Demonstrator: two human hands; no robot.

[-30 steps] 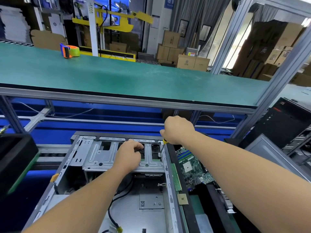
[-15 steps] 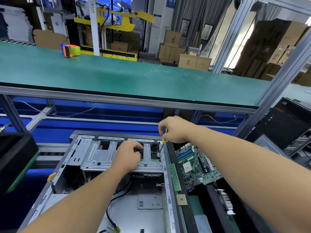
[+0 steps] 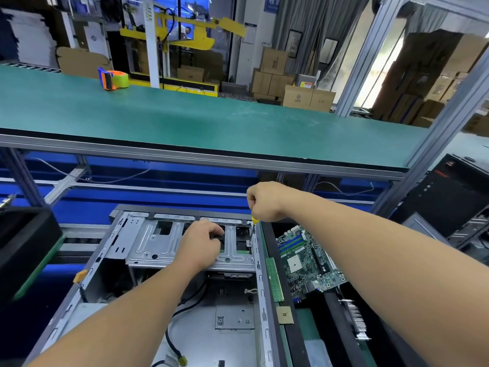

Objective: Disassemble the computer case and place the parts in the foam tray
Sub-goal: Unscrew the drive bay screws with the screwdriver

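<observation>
An open grey computer case lies on its side below me. A silver drive cage spans its far end. My left hand rests on the cage, fingers curled into one of its cut-outs. My right hand grips a yellow-handled screwdriver held upright, its tip on a screw at the cage's right edge. To the right, a black foam tray holds a green motherboard, a RAM stick and a CPU chip.
A green-topped shelf on an aluminium frame overhangs the work area, with a tape dispenser on it. A black foam block sits at the left. Black computer towers stand at the right. A black cable lies inside the case.
My right hand has lifted slightly and shifted left over the screw, the screwdriver shaft showing more below it. The left hand stays on the cage.
</observation>
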